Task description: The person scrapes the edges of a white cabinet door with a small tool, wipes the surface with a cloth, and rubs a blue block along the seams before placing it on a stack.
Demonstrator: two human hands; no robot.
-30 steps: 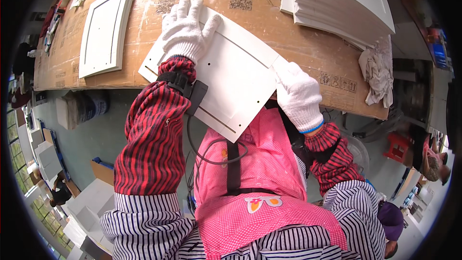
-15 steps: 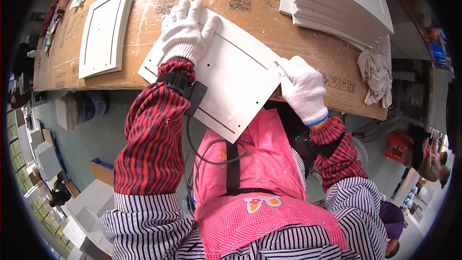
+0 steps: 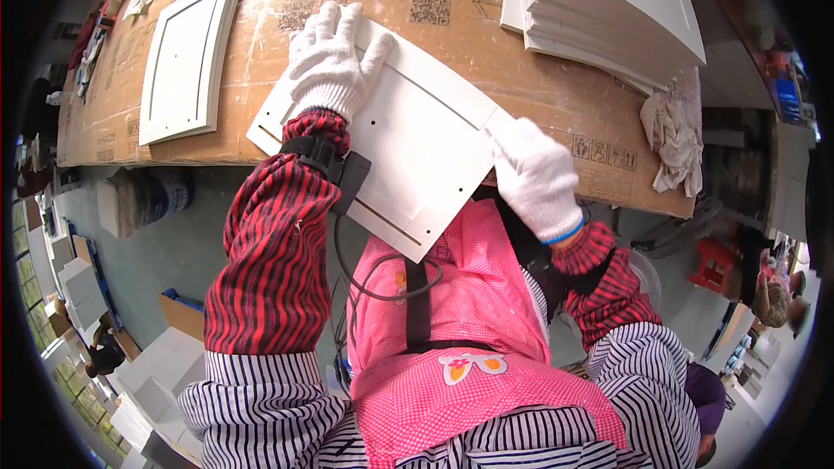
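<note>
Grey-green floor; gridded windows far left; red stool right.

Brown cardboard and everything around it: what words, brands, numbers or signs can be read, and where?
Brown cardboard: square codes and a row of box symbols; other print too small or blurred.
White panel: no lettering visible.
No words, brands or numbers can be read.

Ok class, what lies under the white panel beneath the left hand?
Brown cardboard shows around its far part; the near corner juts past the cardboard's edge, hiding some pink apron. Whatever lies directly beneath the white panel is covered.
</note>
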